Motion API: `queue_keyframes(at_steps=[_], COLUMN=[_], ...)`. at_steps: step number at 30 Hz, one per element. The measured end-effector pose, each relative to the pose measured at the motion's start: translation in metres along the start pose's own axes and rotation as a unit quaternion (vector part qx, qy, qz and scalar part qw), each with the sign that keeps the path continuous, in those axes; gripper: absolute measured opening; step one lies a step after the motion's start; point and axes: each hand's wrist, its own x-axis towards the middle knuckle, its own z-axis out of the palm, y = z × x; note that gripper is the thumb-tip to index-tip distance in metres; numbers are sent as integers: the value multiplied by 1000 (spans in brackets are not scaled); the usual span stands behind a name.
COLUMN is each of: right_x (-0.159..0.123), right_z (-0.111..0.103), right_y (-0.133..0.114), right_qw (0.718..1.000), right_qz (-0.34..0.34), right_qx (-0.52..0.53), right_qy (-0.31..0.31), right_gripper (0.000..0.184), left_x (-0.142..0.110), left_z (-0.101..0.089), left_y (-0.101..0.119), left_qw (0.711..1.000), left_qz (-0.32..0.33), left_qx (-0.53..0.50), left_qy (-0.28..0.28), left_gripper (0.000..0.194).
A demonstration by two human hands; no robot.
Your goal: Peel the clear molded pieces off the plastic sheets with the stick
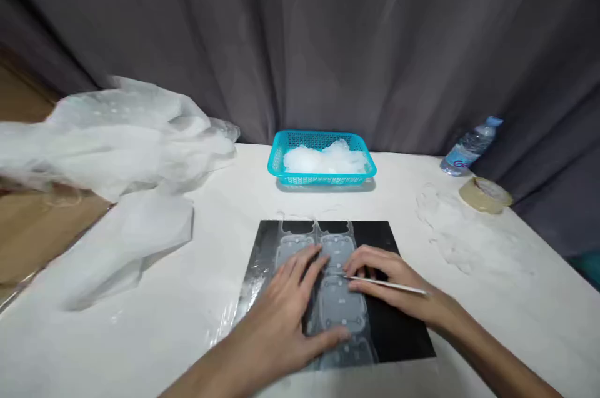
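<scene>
A translucent plastic sheet (341, 301) with rounded rectangular outlines lies over a black mat (398, 338) on the white table. My left hand (295, 298) rests on the sheet with its fingers spread, covering part of the left column of outlines. In my right hand (387, 273) is a thin white pen-like tool (394, 285), gripped between thumb and fingers. Its tip touches or hovers just over the sheet, between two outlines; which of these I cannot tell.
Behind the mat stands a turquoise basket (323, 179) holding whitish translucent pieces. Crumpled plastic film (140, 142) and brown cardboard (42, 223) fill the left side. At the right are a water bottle (469, 147), a tape roll (485, 195) and clear scraps (469, 235). A grey curtain (328, 42) hangs behind.
</scene>
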Motion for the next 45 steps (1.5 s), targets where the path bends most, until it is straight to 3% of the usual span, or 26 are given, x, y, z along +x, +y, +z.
queue_keyframes(at_steps=[3, 6, 10, 13, 15, 19, 25, 30, 33, 35, 36, 37, 39, 42, 45], right_x=[0, 0, 1, -1, -5, -16, -9, -4, -4, 3, 9, 16, 31, 38, 25], right_z=[0, 0, 3, 9, 11, 10, 10, 22, 22, 8, -5, -22, -62, -109, -112], right_y=[1, -3, -7, -2, 3, 1, -9, -4, -5, -3, 0, 3, 13, 20, 12], right_qw=[1000, 998, 972, 912, 882, 870, 825, 828, 834, 868, 885, 896, 874, 838, 842], right_qz=[-5, -37, -121, -193, -206, -189, -248, -218, -235, -225, -206, -161, -93, -36, -24], right_qx=[-5, -46, -200, -363, -423, -455, -508, -514, -499, -434, -391, -336, -312, -294, -279], right_qy=[3, 7, 3, 16, 12, -12, 5, 44, 33, 89, 144, 242, 360, 459, 461], right_gripper=[12, 12, 16, 20, 20, 24, 30, 33, 32, 29, 29, 28, 38, 38, 34], left_x=[15, 25, 30, 29, 29, 30, 29, 27, 28, 29, 29, 30, 30, 30, 29], left_z=[-8, -6, 3, 5, 5, 4, 7, 11, 12, 12, 12, 12, 11, 10, 11], left_y=[-4, -9, -16, -18, -19, -18, -20, -24, -25, -25, -25, -25, -25, -26, -27], left_qw=[999, 998, 998, 998, 999, 999, 998, 997, 998, 998, 998, 998, 998, 998, 998], left_qz=[19, 32, 34, 34, 32, 25, 41, 45, 38, 36, 36, 38, 42, 48, 46], left_qx=[-4, -8, -6, 5, 7, 7, -8, 0, 14, 24, 29, 34, 40, 44, 34], left_qy=[42, 62, 47, 45, 41, 33, 56, 60, 54, 46, 40, 33, 24, 23, 37], left_gripper=[59, 45, 58, 74, 78, 80, 94, 103, 104, 105, 105, 106, 106, 105, 104])
